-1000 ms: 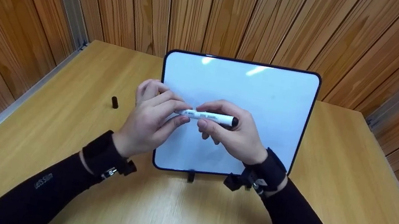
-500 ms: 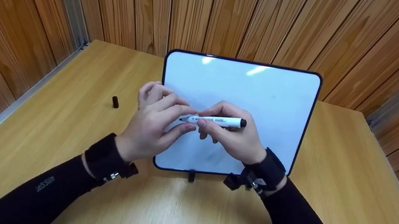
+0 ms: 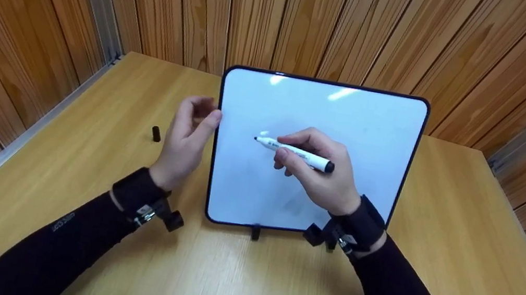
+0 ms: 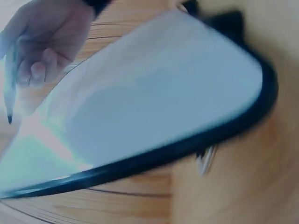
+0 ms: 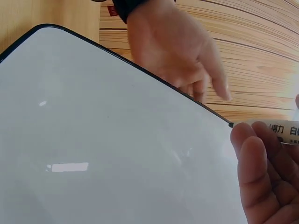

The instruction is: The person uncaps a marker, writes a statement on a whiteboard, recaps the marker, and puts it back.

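Observation:
My right hand (image 3: 325,170) pinches a white whiteboard marker (image 3: 301,154) with a black end, its bare dark tip pointing left in front of the whiteboard (image 3: 256,188). In the right wrist view the marker (image 5: 285,129) has dark printing on its barrel. Beside the board's left edge is my left hand (image 3: 187,143), holding nothing, with fingers loosely bent and thumb close to the frame. Whether it touches the frame cannot be told. The left wrist view shows the right hand (image 4: 51,44) beyond the tilted-looking board (image 4: 163,98). A small black marker cap (image 3: 156,134) lies on the table left of my left hand.
The black-framed board stands on small dark feet (image 3: 256,232) on a light wooden table (image 3: 231,280). Wood-plank walls (image 3: 309,23) rise behind and on both sides. Light glares off the board's upper part.
My left hand has let go of the marker's tip end and moved left to the board's edge. The marker, held in my right hand, has tilted so its tip points up-left.

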A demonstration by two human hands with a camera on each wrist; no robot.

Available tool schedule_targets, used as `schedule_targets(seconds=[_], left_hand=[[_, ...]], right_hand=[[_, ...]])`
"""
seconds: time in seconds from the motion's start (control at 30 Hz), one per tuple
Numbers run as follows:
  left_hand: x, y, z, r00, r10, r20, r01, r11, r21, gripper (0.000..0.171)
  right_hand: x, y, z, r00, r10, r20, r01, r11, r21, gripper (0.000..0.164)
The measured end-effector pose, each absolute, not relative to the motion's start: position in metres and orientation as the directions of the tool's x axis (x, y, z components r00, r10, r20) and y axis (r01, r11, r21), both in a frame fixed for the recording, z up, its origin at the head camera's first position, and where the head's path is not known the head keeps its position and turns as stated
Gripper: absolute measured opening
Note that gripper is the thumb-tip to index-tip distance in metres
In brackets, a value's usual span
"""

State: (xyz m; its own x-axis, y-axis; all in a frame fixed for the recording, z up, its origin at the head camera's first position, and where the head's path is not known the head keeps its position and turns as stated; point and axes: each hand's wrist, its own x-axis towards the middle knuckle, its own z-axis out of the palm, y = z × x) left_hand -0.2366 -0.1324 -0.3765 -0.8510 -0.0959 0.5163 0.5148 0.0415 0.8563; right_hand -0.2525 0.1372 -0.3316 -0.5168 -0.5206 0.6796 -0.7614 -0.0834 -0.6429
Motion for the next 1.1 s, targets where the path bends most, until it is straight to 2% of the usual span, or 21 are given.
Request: schedule_targets(seconds=[0.07,0.13,0.23,0.37,0.67,1.1], left_hand=[[-0.238,-0.131,-0.382,-0.922,-0.028,0.385,0.386,-0.107,0.916,0.047],[-0.238,-0.129,-0.387,-0.958,0.044,0.282,0.27,-0.173,0.947,0.059],[-0.236,-0.127,-0.394,-0.972,0.149,0.182,0.152,-0.192,0.97,0.075],[-0.233,-0.124,-0.398,-0.967,0.226,0.116,0.063,-0.23,0.971,0.081],[-0.232,-0.122,-0.399,-0.924,0.363,0.118,-0.027,-0.373,0.928,0.081],[-0.233,-0.121,-0.4,-0.923,0.369,0.113,-0.022,-0.343,0.939,0.08]], right_hand=[[-0.253,0.136,-0.332,-0.515,-0.517,0.684,-0.766,-0.08,-0.638,0.011],[-0.253,0.135,-0.333,-0.51,-0.516,0.688,-0.773,-0.076,-0.63,0.01],[-0.254,0.133,-0.334,-0.492,-0.521,0.697,-0.791,-0.068,-0.608,0.01],[-0.255,0.129,-0.337,-0.448,-0.534,0.717,-0.824,-0.065,-0.563,0.01],[-0.257,0.122,-0.34,-0.359,-0.548,0.756,-0.89,-0.045,-0.455,0.013],[-0.259,0.117,-0.331,-0.312,-0.58,0.753,-0.938,0.062,-0.341,0.01]])
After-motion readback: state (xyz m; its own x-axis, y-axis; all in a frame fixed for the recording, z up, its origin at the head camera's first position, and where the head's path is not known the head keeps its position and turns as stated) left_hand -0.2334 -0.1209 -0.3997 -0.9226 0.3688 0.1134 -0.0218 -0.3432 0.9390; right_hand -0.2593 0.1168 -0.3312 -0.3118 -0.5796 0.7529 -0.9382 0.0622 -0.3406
